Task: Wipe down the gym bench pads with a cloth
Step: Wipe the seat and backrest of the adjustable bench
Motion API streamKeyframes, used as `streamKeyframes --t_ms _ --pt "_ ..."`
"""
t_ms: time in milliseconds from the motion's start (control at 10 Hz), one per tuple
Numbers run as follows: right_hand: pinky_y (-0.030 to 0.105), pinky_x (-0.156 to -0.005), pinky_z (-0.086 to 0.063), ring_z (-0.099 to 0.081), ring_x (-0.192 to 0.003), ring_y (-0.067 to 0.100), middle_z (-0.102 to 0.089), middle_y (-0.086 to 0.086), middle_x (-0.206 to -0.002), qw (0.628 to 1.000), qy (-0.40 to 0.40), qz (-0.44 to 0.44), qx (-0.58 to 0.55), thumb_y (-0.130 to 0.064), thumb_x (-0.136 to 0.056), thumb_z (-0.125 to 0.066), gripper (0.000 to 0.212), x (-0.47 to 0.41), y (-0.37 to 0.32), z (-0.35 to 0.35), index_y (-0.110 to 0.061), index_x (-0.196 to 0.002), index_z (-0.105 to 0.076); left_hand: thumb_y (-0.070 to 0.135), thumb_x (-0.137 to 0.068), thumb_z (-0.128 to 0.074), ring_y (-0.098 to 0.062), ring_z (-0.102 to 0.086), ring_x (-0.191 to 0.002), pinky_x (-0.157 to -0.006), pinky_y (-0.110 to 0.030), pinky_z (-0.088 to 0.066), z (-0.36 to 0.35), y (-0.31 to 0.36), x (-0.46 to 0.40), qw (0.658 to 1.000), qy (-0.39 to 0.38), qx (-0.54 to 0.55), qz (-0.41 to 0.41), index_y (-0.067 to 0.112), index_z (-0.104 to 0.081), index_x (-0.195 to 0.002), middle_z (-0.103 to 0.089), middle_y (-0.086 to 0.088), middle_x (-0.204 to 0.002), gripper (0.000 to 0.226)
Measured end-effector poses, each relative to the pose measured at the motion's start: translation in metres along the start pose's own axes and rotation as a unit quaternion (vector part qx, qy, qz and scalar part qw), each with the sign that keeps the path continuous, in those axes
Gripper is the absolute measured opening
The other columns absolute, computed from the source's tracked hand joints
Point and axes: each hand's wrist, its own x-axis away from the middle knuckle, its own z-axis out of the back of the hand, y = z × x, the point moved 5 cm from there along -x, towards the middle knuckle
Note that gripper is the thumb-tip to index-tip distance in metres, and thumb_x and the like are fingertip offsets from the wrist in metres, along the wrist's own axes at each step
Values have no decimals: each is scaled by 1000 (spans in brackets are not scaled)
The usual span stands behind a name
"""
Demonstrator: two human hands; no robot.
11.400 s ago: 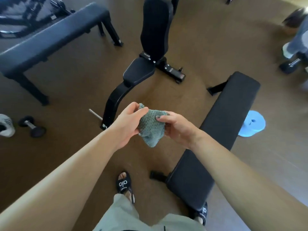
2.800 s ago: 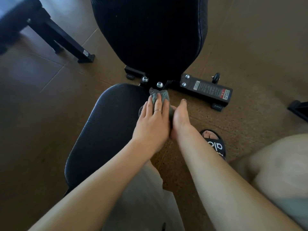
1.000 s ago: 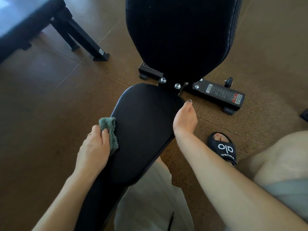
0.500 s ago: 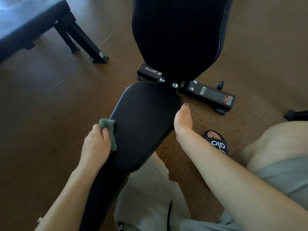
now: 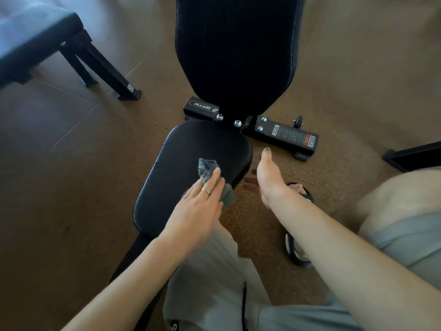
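Straight fingers [image 5: 216,181] of the left hand [image 5: 198,209], one bearing a thin ring, press a small grey-green knitted cloth [image 5: 210,177] flat against the black padded vinyl seat pad [image 5: 191,149] of an adjustable gym bench. The cloth lies on the seat pad's right half, one corner poking out past the fingertips, another spilling over the pad's right edge. Just off that edge, the right hand [image 5: 268,180] hangs with fingers loosely extended, holding nothing and clear of the pad. Beyond the seat pad rises the tall black ribbed back pad [image 5: 236,51], bolted above a black steel base bar [image 5: 284,136] with warning labels. To the seat pad's far left stands a second black flat bench [image 5: 35,41] on angled legs. Right of the seat pad, a black slide sandal [image 5: 297,244] rests on the brown cork-patterned floor [image 5: 71,163].
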Motion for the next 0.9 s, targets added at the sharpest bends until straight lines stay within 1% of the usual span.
streamKeyframes --t_ms 100,200,300,400,500,600,700,800,900 --pt "52 -119 -32 -46 -139 31 -41 8 -159 1000 12 6 -4 -67 -101 -23 72 0 0 3 -24 -159 -28 44 -105 -16 -18 -14 -156 -125 -32 -1 9 4 1 997 -14 -17 -68 19 -23 -162 -3 0 -171 63" --pt "52 -120 -30 -44 -141 31 -42 7 -158 999 18 25 14 -68 -99 -22 73 6 -5 -1 -25 -157 -33 43 -110 -20 -11 0 -158 -123 -25 10 23 -3 -44 999 -4 7 -50 25 -10 -165 6 7 -171 58" --pt "47 -122 -23 -34 -148 29 -36 4 -162 998 9 55 32 -60 -105 -21 65 7 -19 3 -25 -159 -29 38 -111 -26 -20 -10 -158 -126 -31 -3 28 -1 -97 1000 20 0 -5 20 -16 -164 -2 1 -172 57" --pt "47 -123 -25 -37 -147 25 -39 0 -160 995 20 95 36 -60 -105 -23 61 12 -47 23 -32 -159 -28 34 -112 -26 -23 -11 -158 -128 -35 -8 21 1 -141 999 26 10 27 15 -20 -163 -5 -2 -172 55" --pt "43 -123 -26 -38 -146 20 -39 -5 -161 987 27 158 32 -59 -106 -23 59 15 -85 53 -34 -159 -27 28 -112 -29 -25 -19 -156 -127 -35 -16 26 0 -170 997 59 29 35 11 -32 -159 -18 -6 -170 50" --pt "32 -122 -16 -24 -152 13 -25 -12 -166 963 16 266 50 -51 -109 -21 55 20 -136 76 -35 -162 -19 20 -109 -40 -27 -46 -137 -111 -39 -40 32 5 -173 994 103 17 43 9 -54 -139 -50 -8 -150 35" --pt "30 -122 -12 -16 -154 9 -17 -15 -168 935 -17 351 44 -47 -110 -20 53 20 -186 82 -36 -162 -14 21 -108 -43 -19 -60 -92 -79 -38 -50 48 2 -165 932 219 219 187 11 -60 -101 -64 -3 -103 21" --pt "38 -127 -7 -10 -156 11 -12 -11 -170 909 -80 409 17 -49 -110 -15 55 9 -230 70 -34 -162 -9 30 -106 -49 -18 -68 -88 -68 -30 -55 58 -2 -165 491 328 704 395 14 -64 -104 -70 -7 -102 22" --pt "44 -128 -9 -12 -156 11 -16 -10 -169 904 -154 399 -3 -65 -99 -15 71 -7 -255 48 -32 -162 -13 42 -105 -51 -22 -75 -94 -60 -29 -60 78 16 -186 286 344 829 334 13 -61 -129 -73 -11 -119 39"
